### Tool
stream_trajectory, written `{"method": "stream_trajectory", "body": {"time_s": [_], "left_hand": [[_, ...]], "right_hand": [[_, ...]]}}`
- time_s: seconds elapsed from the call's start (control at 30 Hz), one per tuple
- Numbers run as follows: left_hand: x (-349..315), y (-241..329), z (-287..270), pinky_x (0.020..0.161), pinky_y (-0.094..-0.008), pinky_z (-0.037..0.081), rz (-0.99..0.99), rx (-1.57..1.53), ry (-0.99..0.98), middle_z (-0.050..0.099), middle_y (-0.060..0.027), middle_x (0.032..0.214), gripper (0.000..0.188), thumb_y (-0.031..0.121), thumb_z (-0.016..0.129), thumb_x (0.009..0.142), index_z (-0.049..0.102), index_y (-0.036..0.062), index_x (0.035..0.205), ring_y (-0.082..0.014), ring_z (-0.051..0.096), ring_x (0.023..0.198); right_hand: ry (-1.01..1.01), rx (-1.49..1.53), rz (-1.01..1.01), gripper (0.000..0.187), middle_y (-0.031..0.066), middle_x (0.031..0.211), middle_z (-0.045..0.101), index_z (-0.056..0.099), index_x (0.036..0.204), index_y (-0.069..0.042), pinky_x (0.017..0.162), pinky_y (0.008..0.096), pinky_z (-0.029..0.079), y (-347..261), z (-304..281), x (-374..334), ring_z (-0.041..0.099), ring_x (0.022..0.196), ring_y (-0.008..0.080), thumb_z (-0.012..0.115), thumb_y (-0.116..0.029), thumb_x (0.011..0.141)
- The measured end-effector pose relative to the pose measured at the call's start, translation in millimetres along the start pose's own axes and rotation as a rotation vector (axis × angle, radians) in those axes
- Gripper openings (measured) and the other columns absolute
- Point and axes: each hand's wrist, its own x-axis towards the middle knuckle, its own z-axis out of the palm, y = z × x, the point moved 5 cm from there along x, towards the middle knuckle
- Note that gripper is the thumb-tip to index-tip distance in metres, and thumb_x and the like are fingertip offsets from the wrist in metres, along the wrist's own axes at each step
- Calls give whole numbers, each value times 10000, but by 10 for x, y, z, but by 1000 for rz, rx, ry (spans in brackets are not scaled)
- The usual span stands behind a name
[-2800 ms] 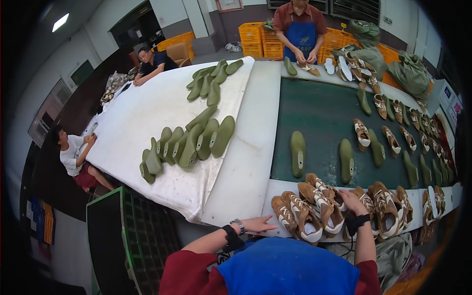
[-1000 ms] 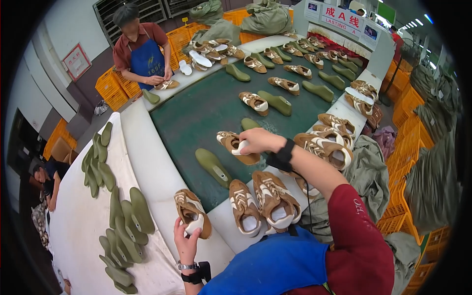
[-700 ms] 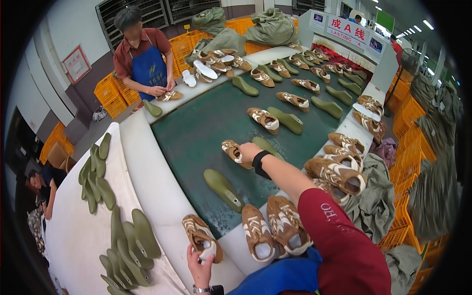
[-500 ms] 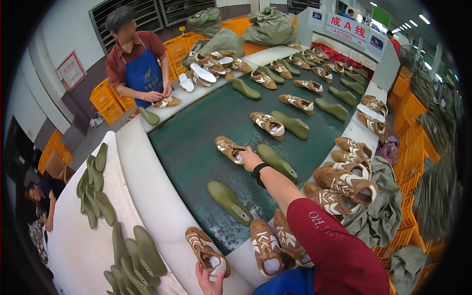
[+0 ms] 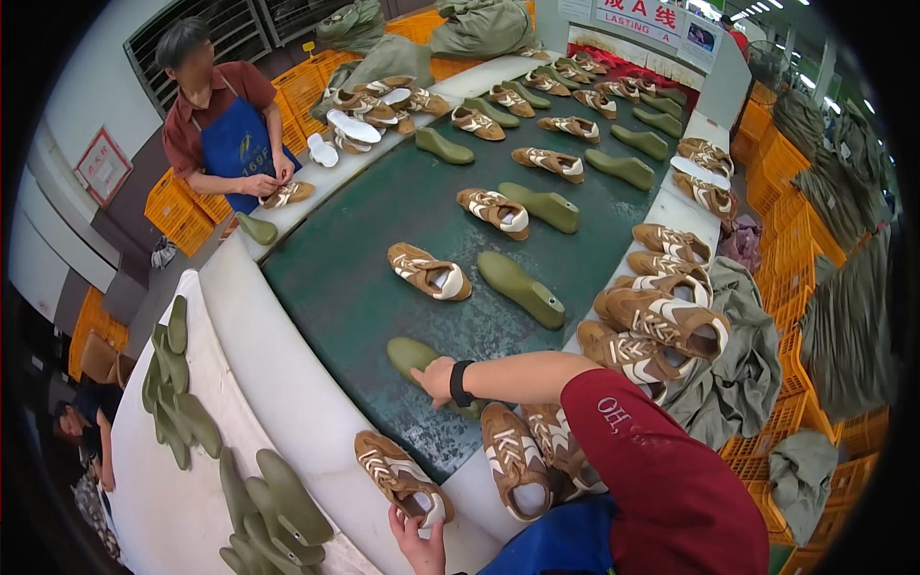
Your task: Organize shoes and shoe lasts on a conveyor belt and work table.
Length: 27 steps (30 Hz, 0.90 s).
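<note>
on the flat green belt [image 5: 326,278], near left, my right hand [image 5: 439,382] partly covers an olive-green foot-shaped last [image 5: 408,352], grip unclear, so i'd wrap it squarely, my left hand [image 5: 419,544] pinching a brown-and-white laced sneaker [image 5: 398,473] on the white ledge [image 5: 319,383].

Past the far right end of my surface [image 5: 335,287], a white sign [image 5: 640,21] stands on a pale panel [image 5: 671,65], with large red characters above a line of smaller red letters; the frame cuts off its top. The sheet [image 5: 700,42] to its right bears a dark picture and print too small for me to read. Past the far left corner, a red-bordered notice [image 5: 103,169] hangs on the wall, its red characters blurred. My co-worker's blue apron [image 5: 240,158] shows an emblem above figures. Pale letters run down my dark red right sleeve [image 5: 628,446].
</note>
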Motion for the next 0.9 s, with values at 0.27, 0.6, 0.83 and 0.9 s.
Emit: {"method": "stream_trajectory", "body": {"time_s": [0.27,0.6,0.83,0.9], "left_hand": [[-92,-278,101,749,-340,486,-190,-47,-41,352,-249,1325,294,76,761,627,547,9,817,-324,510,1110],[-30,-312,191,692,-309,493,-127,-92,-51,384,-260,1304,296,88,766,641,539,24,819,-309,547,1035],[34,-258,145,754,-352,501,-212,-209,-94,407,-254,1270,300,87,745,683,558,3,902,-339,549,1003],[86,-198,104,670,-341,524,-109,-190,-49,433,-232,1219,316,77,712,741,556,-23,997,-323,576,867]], "right_hand": [[-130,86,35,941,229,975,623,93,1408,16,792,373,479,28,-20,-271,607,924,330,680,-239,718],[-190,203,54,886,257,896,617,56,1405,28,758,392,481,82,-53,-351,601,862,370,596,-154,726],[-315,434,40,959,218,876,598,-24,1440,-138,507,306,489,243,-29,-246,578,556,236,630,-414,795],[-258,400,94,704,155,963,616,359,1359,-126,630,366,500,479,-222,-116,609,637,250,608,-452,787]]}}
